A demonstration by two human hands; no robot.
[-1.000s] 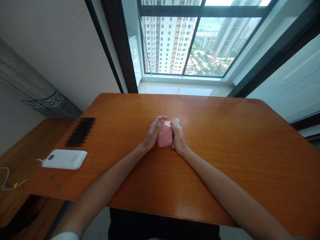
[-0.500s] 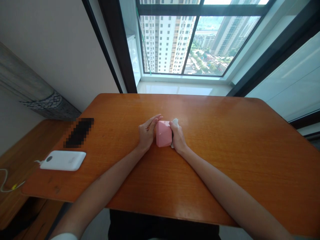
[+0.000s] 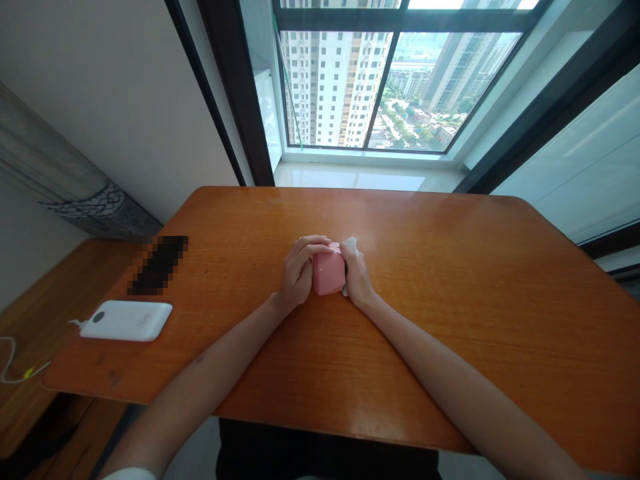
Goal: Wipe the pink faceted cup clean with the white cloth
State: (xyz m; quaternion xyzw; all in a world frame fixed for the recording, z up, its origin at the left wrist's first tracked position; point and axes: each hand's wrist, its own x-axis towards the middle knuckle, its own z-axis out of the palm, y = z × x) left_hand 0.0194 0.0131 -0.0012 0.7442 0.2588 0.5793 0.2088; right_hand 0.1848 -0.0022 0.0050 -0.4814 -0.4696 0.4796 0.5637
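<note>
A small pink box-shaped object [image 3: 327, 275] stands on the orange wooden table [image 3: 450, 320] near its middle. My left hand [image 3: 296, 272] curls around its left side, fingertips laid over its top edge. On the object's right side is my right hand [image 3: 356, 275], which grips it and also pinches a bit of white material [image 3: 351, 244] that sticks up behind the fingers. I cannot make out what the white piece is.
A white power bank [image 3: 127, 321] with a cable lies at the table's left end. A blurred dark flat item [image 3: 157, 265] lies behind it. A lower wooden surface [image 3: 30, 320] adjoins on the left. A large window [image 3: 380, 80] stands beyond the table's far edge.
My left hand opened and drew slightly away from the pink object half a second ago. It has now closed back over the object's top left. The right hand stayed in place.
</note>
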